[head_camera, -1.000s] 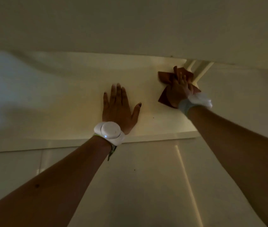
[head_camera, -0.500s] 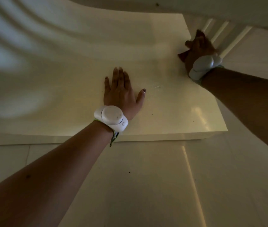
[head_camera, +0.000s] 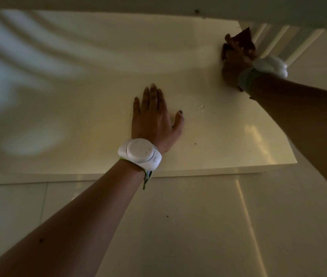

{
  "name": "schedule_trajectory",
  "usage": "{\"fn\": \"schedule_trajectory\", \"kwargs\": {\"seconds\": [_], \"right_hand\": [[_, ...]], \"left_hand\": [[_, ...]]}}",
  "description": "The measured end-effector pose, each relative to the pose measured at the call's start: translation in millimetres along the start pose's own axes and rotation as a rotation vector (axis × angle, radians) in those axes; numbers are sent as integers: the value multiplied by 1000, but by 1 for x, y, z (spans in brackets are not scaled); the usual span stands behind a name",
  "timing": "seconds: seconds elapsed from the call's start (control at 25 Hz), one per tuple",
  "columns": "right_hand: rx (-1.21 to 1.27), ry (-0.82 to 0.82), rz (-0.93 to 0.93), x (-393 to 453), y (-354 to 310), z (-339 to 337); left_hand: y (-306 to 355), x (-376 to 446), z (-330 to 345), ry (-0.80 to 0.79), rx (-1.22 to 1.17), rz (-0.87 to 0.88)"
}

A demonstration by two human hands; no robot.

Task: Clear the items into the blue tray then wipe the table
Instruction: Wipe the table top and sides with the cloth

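A cream, glossy table (head_camera: 238, 148) fills the upper half of the head view. My left hand (head_camera: 154, 120) lies flat on it near the front edge, fingers apart and holding nothing. At the table's far right corner my right hand (head_camera: 233, 64) presses down on a brown cloth (head_camera: 244, 38), of which only the far part shows beyond the fingers. A patch of fine pale crumbs (head_camera: 197, 108) lies on the table just right of my left hand. The blue tray is not in view.
A white wall or ledge (head_camera: 158, 3) runs along the table's far side. White slats (head_camera: 274, 43) stand beyond the right corner. Pale glossy floor tiles (head_camera: 178, 226) lie below the table's front edge, with a few dark specks.
My right hand with the cloth has moved from mid-right of the table out to the far right corner. My left hand stays flat in place. The camera has shifted.
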State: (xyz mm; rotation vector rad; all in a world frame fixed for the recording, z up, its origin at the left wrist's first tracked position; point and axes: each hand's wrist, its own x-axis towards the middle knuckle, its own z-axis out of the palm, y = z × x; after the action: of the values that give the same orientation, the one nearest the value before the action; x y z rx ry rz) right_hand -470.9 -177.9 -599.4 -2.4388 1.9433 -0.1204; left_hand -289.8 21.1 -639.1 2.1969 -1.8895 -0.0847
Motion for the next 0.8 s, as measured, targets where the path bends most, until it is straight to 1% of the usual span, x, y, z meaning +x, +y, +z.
{"fn": "schedule_trajectory", "kwargs": {"seconds": [0.04, 0.08, 0.12, 0.16, 0.2, 0.24, 0.28, 0.32, 0.36, 0.4, 0.44, 0.52, 0.56, 0.6, 0.64, 0.68, 0.72, 0.8], "right_hand": [[-16, -37, -4, -1, -7, 4], [9, -6, -20, -7, -22, 5], [20, 62, -69, -11, -36, 7], [0, 101, -161, -19, -55, 10], [-9, 71, -296, -30, -72, 12], [29, 8, -409, -39, -85, 15], [24, -105, -455, -51, -93, 17], [55, -157, -460, -61, -94, 16], [103, -130, -425, -68, -87, 14], [147, -60, -360, -77, -76, 12], [172, -2, -247, -82, -61, 13], [204, 63, 86, -90, -37, 16], [211, 53, 234, -91, -34, 17], [212, 30, 337, -89, -35, 15], [210, -11, 384, -82, -40, 20], [203, -51, 394, -73, -42, 21], [179, -51, 371, -62, -45, 25], [178, -51, 264, -39, -52, 28]], "left_hand": [[0, 1, 0, -6, -7, 5], [0, 2, -1, -8, -35, 1], [-1, 3, -2, -14, -92, -12], [-3, 3, -5, -12, -179, -34], [-6, 2, -9, -1, -277, -56], [-10, 1, -12, 20, -356, -57], [-16, -1, -16, 26, -370, -38], [-25, -2, -18, 24, -314, -16], [-36, -1, -19, 14, -225, -5], [-49, 0, -21, 11, -134, -21], [-62, 0, -23, 16, -52, -50], [-84, -3, -26, 36, 41, -97], [-91, -6, -28, 33, 68, -96], [-94, -9, -28, 22, 91, -82], [-97, -10, -28, 2, 102, -70], [-98, -10, -28, -19, 101, -70], [-99, -9, -28, -31, 90, -83], [-99, -7, -27, -24, 90, -94]]}}
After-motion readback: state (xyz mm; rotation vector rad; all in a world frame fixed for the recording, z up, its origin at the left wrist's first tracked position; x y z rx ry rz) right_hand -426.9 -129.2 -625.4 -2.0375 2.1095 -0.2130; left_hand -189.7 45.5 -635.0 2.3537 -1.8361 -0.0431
